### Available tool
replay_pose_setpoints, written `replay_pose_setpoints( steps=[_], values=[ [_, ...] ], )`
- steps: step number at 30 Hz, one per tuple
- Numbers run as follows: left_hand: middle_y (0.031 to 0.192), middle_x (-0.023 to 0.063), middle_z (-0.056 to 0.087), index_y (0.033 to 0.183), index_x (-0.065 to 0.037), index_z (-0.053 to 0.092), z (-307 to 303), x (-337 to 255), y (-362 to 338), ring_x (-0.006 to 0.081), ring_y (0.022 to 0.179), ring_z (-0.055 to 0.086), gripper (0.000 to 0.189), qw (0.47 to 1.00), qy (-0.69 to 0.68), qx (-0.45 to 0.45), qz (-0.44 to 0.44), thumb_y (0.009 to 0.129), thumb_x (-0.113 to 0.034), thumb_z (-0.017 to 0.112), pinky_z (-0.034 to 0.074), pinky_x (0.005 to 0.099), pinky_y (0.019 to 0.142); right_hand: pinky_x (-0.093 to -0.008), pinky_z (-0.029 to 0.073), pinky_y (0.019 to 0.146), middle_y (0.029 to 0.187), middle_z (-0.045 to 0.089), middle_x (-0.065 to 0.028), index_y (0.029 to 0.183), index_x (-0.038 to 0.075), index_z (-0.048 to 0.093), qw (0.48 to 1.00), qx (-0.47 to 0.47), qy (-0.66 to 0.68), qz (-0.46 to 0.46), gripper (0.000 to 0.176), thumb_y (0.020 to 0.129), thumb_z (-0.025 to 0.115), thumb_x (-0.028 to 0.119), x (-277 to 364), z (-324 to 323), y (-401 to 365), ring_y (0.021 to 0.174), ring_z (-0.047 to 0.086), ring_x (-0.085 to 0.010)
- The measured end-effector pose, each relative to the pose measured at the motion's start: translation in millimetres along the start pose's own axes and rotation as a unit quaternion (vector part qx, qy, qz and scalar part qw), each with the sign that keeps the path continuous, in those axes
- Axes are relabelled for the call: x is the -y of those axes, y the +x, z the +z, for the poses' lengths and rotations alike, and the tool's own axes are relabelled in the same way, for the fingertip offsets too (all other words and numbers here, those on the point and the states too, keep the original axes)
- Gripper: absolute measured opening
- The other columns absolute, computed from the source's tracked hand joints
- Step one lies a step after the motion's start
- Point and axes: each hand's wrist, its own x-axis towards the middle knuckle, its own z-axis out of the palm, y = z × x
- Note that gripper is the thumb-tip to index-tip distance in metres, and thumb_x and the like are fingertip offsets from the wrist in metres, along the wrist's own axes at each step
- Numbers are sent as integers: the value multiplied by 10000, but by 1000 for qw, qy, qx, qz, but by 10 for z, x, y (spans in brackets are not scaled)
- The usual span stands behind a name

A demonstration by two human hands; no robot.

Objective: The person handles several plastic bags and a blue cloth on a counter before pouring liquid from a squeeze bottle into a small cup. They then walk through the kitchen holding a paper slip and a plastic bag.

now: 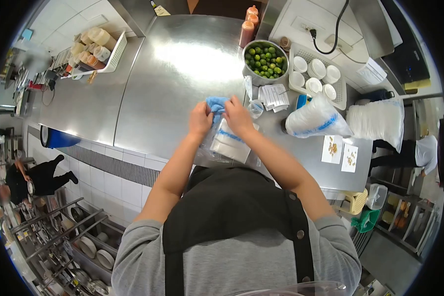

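Observation:
A crumpled light-blue cloth point(216, 104) is bunched up between my two hands, over the steel counter. My left hand point(200, 119) is closed on its left side, fingers curled in. On the other side, my right hand point(238, 116) pinches the cloth's right edge. Just below the hands, close to my apron, lies a clear plastic packet point(230, 144) with white contents and blue print. My right forearm passes over part of it. A small knotted clear bag point(254, 107) rests just right of my right hand.
A steel pot of limes point(265, 59), sauce bottles point(247, 33), paper slips point(274, 97) and a basket of white cups point(316, 74) stand at the right. Large plastic packs point(316, 117) lie nearer. A basket of containers point(96, 47) is far left. Two other people are farther off.

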Motion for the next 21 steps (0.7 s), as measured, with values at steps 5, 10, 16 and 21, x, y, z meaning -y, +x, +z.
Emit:
replay_pose_setpoints(
  steps=[5,10,16,21],
  values=[
    [906,199,620,914,-7,637,163,33,-174,382,843,622,87,996,-26,-85,-32,835,30,648,503,456,751,-453,469,872,1069,562,-145,957,60,610,998,13,33,-58,275,771,799,132,-204,-142,-682,1028,570,-358],
    [1074,145,633,1004,-37,682,-146,-451,-434,314,957,641,228,985,-103,-60,125,845,107,606,534,393,819,-482,419,934,1121,598,-141,952,45,653,997,-6,48,-68,233,783,783,140,-416,-79,-1099,1093,542,-346],
    [1258,165,556,1264,-79,589,-55,-554,-870,369,1149,563,523,978,-81,86,170,797,-173,806,468,429,993,-441,433,914,1064,623,-129,878,38,641,994,-22,75,-70,153,794,764,71,-403,-43,-1010,1048,567,-331],
    [1362,269,494,1366,12,508,-134,-656,-1077,448,1252,487,782,976,-143,77,147,759,-338,856,386,482,1092,-411,450,893,1007,631,-141,887,36,613,981,-61,157,-94,152,812,731,-23,-64,-331,-1048,990,587,-326]
  ],
)
